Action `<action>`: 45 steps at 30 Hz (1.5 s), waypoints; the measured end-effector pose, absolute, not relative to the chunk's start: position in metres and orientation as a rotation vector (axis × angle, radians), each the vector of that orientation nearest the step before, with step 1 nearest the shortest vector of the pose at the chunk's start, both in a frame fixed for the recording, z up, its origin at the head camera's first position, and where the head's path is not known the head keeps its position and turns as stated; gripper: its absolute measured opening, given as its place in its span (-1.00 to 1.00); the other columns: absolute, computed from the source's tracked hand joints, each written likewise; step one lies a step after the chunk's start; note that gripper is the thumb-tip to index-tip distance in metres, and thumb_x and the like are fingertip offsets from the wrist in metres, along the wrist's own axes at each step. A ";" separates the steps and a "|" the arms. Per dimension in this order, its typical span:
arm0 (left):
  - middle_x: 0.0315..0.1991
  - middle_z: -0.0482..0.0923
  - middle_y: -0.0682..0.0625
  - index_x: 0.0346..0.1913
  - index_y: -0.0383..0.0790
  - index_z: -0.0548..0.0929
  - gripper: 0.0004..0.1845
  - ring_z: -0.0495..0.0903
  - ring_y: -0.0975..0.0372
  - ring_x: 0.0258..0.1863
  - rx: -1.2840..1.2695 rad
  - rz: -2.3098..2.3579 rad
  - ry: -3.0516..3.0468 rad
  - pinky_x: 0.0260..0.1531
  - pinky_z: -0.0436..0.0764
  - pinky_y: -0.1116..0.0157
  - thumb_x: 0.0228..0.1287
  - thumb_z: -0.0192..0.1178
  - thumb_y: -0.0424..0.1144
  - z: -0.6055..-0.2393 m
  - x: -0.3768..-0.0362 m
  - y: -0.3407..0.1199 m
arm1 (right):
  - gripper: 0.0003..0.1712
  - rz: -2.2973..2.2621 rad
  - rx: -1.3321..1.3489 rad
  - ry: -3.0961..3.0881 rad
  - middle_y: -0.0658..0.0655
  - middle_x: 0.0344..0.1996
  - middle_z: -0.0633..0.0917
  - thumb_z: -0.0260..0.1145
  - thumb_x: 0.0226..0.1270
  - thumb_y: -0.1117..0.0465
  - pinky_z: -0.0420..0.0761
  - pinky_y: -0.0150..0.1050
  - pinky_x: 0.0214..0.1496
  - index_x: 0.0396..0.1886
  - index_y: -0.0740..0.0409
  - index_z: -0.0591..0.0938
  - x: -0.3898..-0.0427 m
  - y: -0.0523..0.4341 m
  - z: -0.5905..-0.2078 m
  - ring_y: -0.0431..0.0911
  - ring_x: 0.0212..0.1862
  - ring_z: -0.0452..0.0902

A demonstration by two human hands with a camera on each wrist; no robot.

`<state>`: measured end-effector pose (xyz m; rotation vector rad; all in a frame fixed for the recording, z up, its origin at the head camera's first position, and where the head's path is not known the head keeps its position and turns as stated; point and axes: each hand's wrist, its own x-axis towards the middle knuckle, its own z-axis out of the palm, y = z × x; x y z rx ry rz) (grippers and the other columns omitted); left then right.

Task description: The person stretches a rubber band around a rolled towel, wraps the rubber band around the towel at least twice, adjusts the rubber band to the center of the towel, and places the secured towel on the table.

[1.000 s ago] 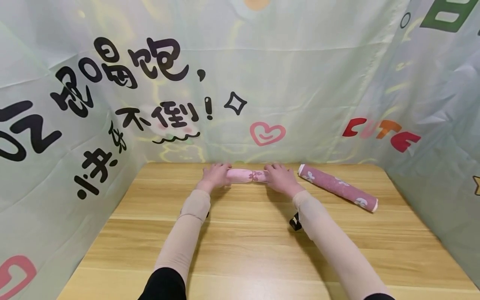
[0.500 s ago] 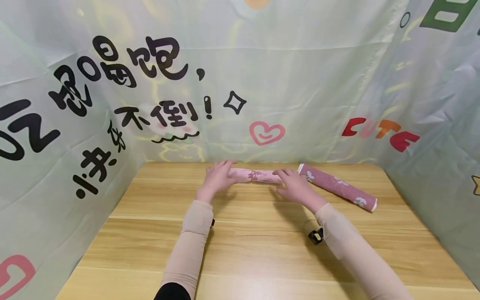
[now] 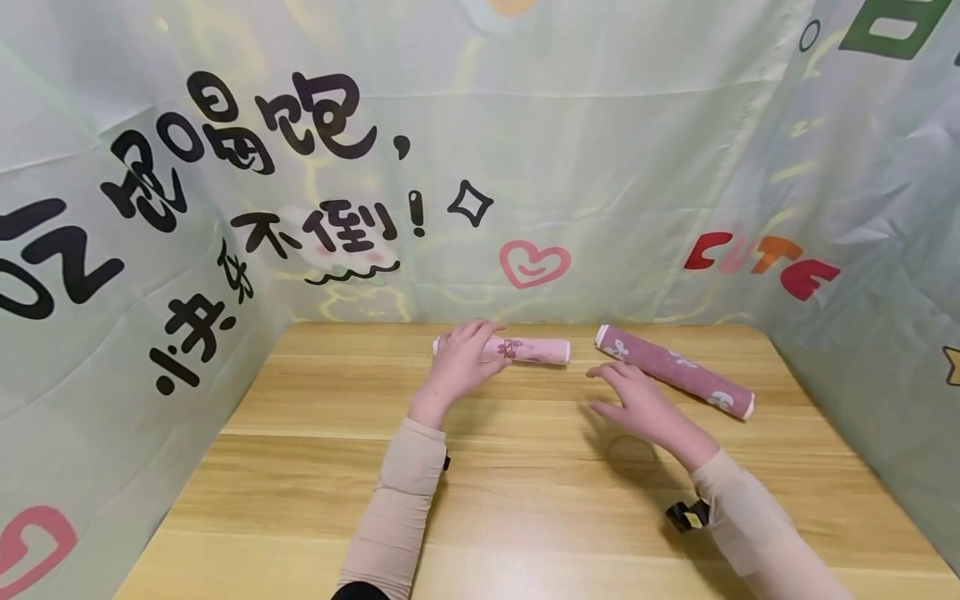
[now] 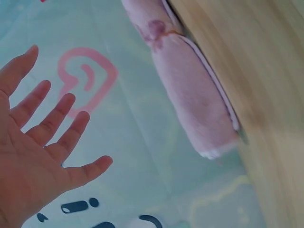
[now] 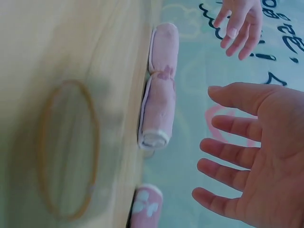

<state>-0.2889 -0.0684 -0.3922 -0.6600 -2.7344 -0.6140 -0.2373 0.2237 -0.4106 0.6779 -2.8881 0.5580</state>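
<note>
A light pink rolled towel (image 3: 528,350) with a small bow print lies across the far side of the wooden table (image 3: 480,500). My left hand (image 3: 459,365) hovers at the roll's left end with its fingers spread. The left wrist view shows this hand (image 4: 42,142) open and clear of the roll (image 4: 190,80). My right hand (image 3: 637,404) is open above the table, nearer to me than both rolls, holding nothing. In the right wrist view its palm (image 5: 251,156) faces the roll (image 5: 159,95).
A longer, darker pink rolled towel (image 3: 675,371) with white flower prints lies slantwise at the far right. A thin rubber band (image 5: 70,81) lies flat on the table below my right hand. Printed cloth walls (image 3: 600,167) close in the table at the back and both sides.
Both hands have let go of the light pink roll and drawn back toward me. The right hand moved farthest, to the right and nearer. The roll stays at the back.
</note>
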 end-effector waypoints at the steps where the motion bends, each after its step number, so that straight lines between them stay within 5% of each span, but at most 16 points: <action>1: 0.28 0.48 -0.01 0.30 0.03 0.46 -0.40 0.41 0.06 0.31 -0.675 -0.610 -2.723 0.29 0.31 -0.16 0.23 0.30 0.07 -0.391 -0.288 -0.066 | -0.54 0.581 0.681 -2.877 0.30 0.09 0.59 0.34 0.31 0.11 0.50 0.20 0.13 0.13 0.23 0.55 -0.234 0.228 -0.412 0.24 0.15 0.49; 12: 0.25 0.51 0.04 0.30 0.02 0.46 -0.45 0.41 0.05 0.30 -0.807 -0.518 -2.636 0.31 0.31 -0.13 0.31 0.20 0.10 -0.386 -0.278 -0.032 | -0.69 0.809 0.558 -2.716 0.35 0.02 0.64 0.38 0.26 0.21 0.49 0.19 0.12 -0.07 0.31 0.65 -0.202 0.266 -0.426 0.27 0.10 0.54; 15: 0.23 0.52 0.09 0.29 0.05 0.47 -0.47 0.42 0.09 0.28 -0.840 -0.494 -2.598 0.32 0.29 -0.10 0.32 0.19 0.12 -0.387 -0.277 -0.021 | -0.72 0.805 0.529 -2.650 0.30 -0.02 0.67 0.40 0.23 0.21 0.52 -0.03 0.08 -0.11 0.27 0.68 -0.196 0.274 -0.432 0.20 0.05 0.57; 20: 0.22 0.52 0.11 0.28 0.07 0.48 -0.48 0.42 0.14 0.26 -0.889 -0.467 -2.549 0.36 0.23 -0.09 0.30 0.21 0.09 -0.388 -0.279 -0.003 | -0.77 0.879 0.477 -2.527 0.23 -0.08 0.70 0.43 0.18 0.26 0.41 -0.58 -0.04 -0.15 0.18 0.70 -0.189 0.284 -0.441 -0.36 0.02 0.51; 24: 0.23 0.52 0.12 0.30 0.07 0.46 -0.47 0.40 0.18 0.28 -0.933 -0.407 -2.537 0.40 0.18 -0.12 0.32 0.19 0.11 -0.387 -0.281 0.011 | -0.75 1.056 0.406 -2.441 0.23 -0.10 0.70 0.40 0.19 0.35 0.36 -0.72 -0.04 -0.11 0.22 0.68 -0.184 0.286 -0.450 -0.71 0.01 0.31; 32: 0.25 0.50 0.15 0.33 0.10 0.43 -0.47 0.37 0.22 0.31 -1.032 -0.282 -2.503 0.44 0.12 -0.11 0.37 0.09 0.16 -0.382 -0.289 0.041 | -0.78 1.206 0.287 -2.451 0.12 -0.01 0.65 0.33 0.29 0.32 0.39 -0.72 -0.02 -0.07 0.25 0.66 -0.177 0.292 -0.467 -0.69 0.05 0.32; 39: 0.22 0.52 0.17 0.28 0.11 0.48 -0.53 0.35 0.24 0.32 -1.107 -0.315 -2.508 0.48 0.08 -0.08 0.38 0.10 0.13 -0.386 -0.302 0.067 | -0.75 1.388 0.159 -2.495 -0.36 -0.07 0.60 0.34 0.32 0.23 0.45 -0.70 -0.06 -0.09 0.29 0.68 -0.178 0.298 -0.473 -0.67 -0.04 0.40; 45: 0.25 0.51 0.20 0.29 0.15 0.48 -0.53 0.32 0.26 0.34 -1.148 -0.293 -2.556 0.49 0.06 -0.03 0.39 0.05 0.17 -0.397 -0.312 0.093 | -0.64 1.440 0.021 -2.632 0.18 0.12 0.63 0.31 0.35 0.10 0.40 -0.70 -0.08 -0.02 0.29 0.67 -0.179 0.302 -0.481 -0.71 -0.07 0.33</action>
